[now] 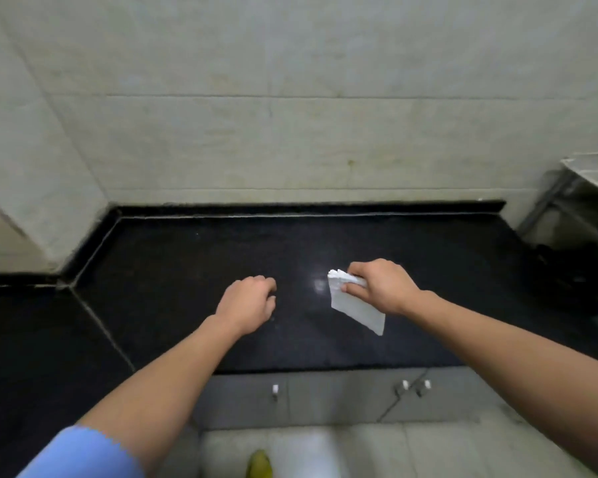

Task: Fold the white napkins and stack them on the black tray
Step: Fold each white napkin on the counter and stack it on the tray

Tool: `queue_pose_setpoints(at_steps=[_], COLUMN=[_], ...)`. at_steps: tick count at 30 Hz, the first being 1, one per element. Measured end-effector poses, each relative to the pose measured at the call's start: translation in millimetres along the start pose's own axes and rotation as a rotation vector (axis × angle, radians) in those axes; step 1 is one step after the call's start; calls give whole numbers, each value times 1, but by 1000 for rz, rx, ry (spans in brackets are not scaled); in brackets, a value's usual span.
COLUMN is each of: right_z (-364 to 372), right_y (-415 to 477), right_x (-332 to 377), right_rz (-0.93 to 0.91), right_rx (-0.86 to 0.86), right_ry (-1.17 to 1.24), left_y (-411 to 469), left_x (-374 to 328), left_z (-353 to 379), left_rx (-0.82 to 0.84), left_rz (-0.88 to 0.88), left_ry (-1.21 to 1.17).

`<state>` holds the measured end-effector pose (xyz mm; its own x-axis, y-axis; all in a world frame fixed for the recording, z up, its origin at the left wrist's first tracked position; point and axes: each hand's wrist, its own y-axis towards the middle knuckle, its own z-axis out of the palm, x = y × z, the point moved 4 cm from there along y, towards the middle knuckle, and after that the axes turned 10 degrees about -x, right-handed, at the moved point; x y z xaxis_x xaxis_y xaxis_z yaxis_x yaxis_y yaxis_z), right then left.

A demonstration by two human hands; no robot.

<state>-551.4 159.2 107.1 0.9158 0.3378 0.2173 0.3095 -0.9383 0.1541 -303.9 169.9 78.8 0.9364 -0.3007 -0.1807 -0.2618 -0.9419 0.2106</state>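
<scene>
Gripping folded white napkins (354, 303), right hand (384, 288) hovers over counter (187, 263).

Napkins (356, 305) right of counter (187, 257) centre, held in right hand (384, 288); left hand (247, 305) apart to their left; wall (290, 132) behind counter.

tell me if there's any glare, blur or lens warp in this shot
head view: a small white glare spot on the black counter, just left of the white napkins in the right hand; head view: wide-angle warp bows the wall tile seams; head view: soft all over, blurrier toward the corners
</scene>
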Motion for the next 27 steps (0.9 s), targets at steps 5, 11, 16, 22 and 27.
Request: queue_pose_setpoints(at_steps=[5, 11, 16, 22, 27], right_z=[-49, -90, -124, -175, -205], right_y=[-70, -147, -203, -273, -326], right_x=[-119, -258, -372, -479, -549], right_rz=[230, 460, 611, 816, 964], right_rx=[-81, -140, -145, -215, -268], right_ry=[-32, -102, -168, -201, -197], left_y=[66, 146, 210, 263, 288], left_x=[-124, -281, -425, -583, -691], left_z=[28, 75, 121, 148, 158], left_rx=[47, 95, 142, 151, 146], left_rz=[241, 514, 706, 923, 1026], left_ry=[14, -27, -109, -178, -213])
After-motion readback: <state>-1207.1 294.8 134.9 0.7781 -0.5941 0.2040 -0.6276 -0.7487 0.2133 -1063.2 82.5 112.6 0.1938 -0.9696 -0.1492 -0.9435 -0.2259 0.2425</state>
